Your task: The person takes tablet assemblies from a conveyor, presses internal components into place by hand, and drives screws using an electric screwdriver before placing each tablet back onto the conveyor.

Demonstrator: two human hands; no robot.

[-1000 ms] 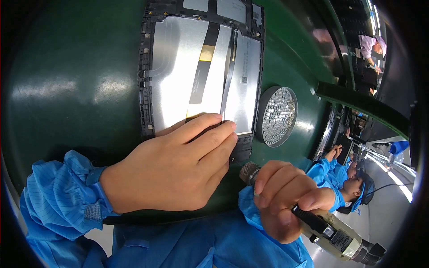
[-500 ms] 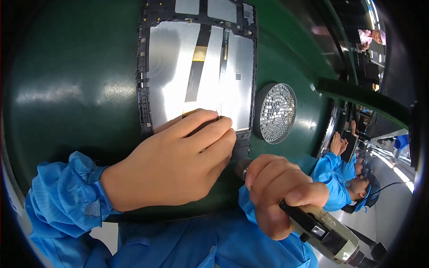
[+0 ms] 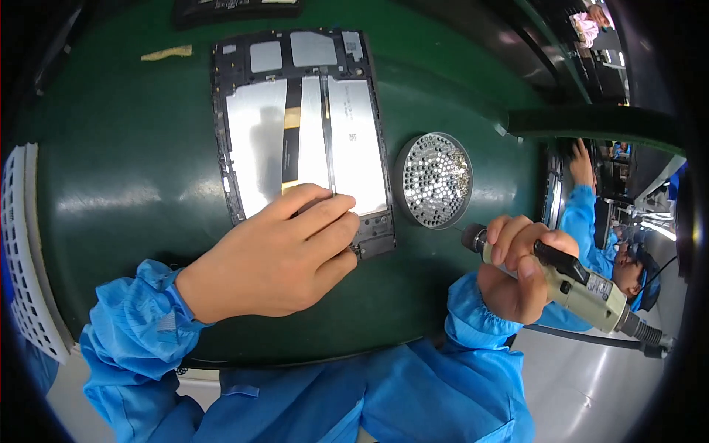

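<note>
A flat tablet-like device (image 3: 306, 140), with silver metal panels, a black frame and dark ribbon strips, lies on the green work surface. My left hand (image 3: 277, 247) rests across its lower end, fingers stretched out over the panels; the fingertips cover part of that end. Right of the device stands a round grey dish (image 3: 437, 181) of small screws. My right hand (image 3: 521, 266) is closed around a pale electric screwdriver (image 3: 591, 295). Its thin bit points at the dish's lower right rim; I cannot tell whether it touches.
A black tray-like part (image 3: 236, 10) and a yellowish strip (image 3: 166, 53) lie at the far side. A white perforated bin (image 3: 26, 251) borders the left edge. A green bar (image 3: 591, 122) crosses at right, near a co-worker in a blue sleeve (image 3: 580, 214).
The screwdriver has moved right and away from the device's lower corner, toward the screw dish. The view has shifted, showing more of the far surface. My left hand remains on the device.
</note>
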